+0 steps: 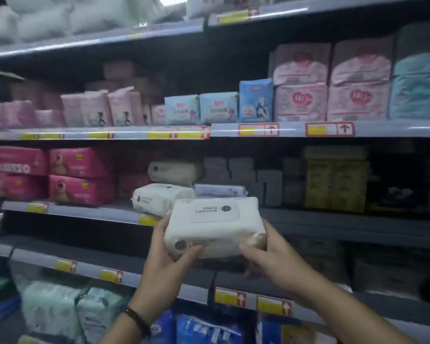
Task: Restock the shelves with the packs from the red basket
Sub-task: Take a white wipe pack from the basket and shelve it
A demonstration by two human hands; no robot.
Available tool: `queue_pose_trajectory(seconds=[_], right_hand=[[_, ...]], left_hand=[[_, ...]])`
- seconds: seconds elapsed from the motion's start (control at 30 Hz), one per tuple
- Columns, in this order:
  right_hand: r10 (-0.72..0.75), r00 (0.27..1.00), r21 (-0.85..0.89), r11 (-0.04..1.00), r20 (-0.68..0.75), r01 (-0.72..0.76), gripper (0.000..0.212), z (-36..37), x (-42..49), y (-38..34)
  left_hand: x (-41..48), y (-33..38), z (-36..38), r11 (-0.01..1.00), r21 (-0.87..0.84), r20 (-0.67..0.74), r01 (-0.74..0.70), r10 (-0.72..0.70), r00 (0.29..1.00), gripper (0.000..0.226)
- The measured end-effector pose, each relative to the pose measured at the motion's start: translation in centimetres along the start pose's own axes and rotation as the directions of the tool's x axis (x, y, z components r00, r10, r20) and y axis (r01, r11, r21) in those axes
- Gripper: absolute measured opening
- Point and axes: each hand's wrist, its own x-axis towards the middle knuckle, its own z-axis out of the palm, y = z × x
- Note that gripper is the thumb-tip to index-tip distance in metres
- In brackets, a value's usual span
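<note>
A cream-white pack of wipes [214, 227] with a flip lid on top is held in the air in front of the shelves. My left hand [170, 252] grips its left end and my right hand [266, 254] grips its right end. Just behind it, two matching cream packs [159, 197] [174, 171] lie on the middle shelf [90, 212]. The red basket is not in view.
Pink packs [80, 177] fill the middle shelf's left side, grey and yellow packs [335, 180] its right. The shelf above [293, 130] holds pink and blue packs. Lower shelves carry pale green [60, 309] and blue packs [204, 328].
</note>
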Motion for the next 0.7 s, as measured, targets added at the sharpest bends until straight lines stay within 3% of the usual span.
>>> queue_pose_trajectory(seconds=[0.07,0.13,0.23,0.37,0.47,0.53,0.6,0.7], right_hand=[[-0.071,0.997,-0.064,0.995,0.014,0.072,0.050,2.2,3.3,-1.5],[-0.128,0.991,-0.133,0.983,-0.027,0.123,0.039,4.7,6.6,-3.3],[-0.147,0.985,-0.191,0.973,-0.092,0.127,0.021,8.3,11.5,-5.7],[-0.136,0.981,-0.238,0.966,-0.139,0.100,0.020,11.9,17.9,-7.7],[-0.134,0.976,-0.355,0.932,-0.170,0.066,0.010,12.9,22.1,-7.6],[-0.073,0.985,-0.467,0.884,-0.158,-0.010,0.019,13.1,24.1,-6.7],[-0.038,0.988,-0.553,0.831,-0.152,-0.054,0.030,13.4,25.5,-5.6],[-0.065,0.980,-0.563,0.825,-0.187,-0.052,0.029,13.3,26.3,-4.8]], left_hand=[[1.9,0.7,-2.3,0.999,-0.013,-0.065,-0.032,0.031,0.997,0.068],[4.4,1.4,-4.3,0.998,-0.019,-0.143,-0.060,0.057,0.988,0.065],[8.9,1.5,-7.0,0.996,0.013,-0.244,-0.084,0.085,0.966,0.057],[15.0,0.3,-9.6,0.989,0.123,-0.355,-0.079,0.118,0.928,0.050],[18.3,-1.2,-11.0,0.967,0.253,-0.407,0.011,0.096,0.909,0.049],[19.4,-2.5,-11.3,0.922,0.362,-0.406,0.133,0.027,0.914,0.047],[20.2,-3.7,-11.1,0.905,0.385,-0.381,0.180,-0.022,0.924,0.046],[21.7,-4.2,-10.8,0.912,0.356,-0.360,0.205,-0.069,0.931,0.047]])
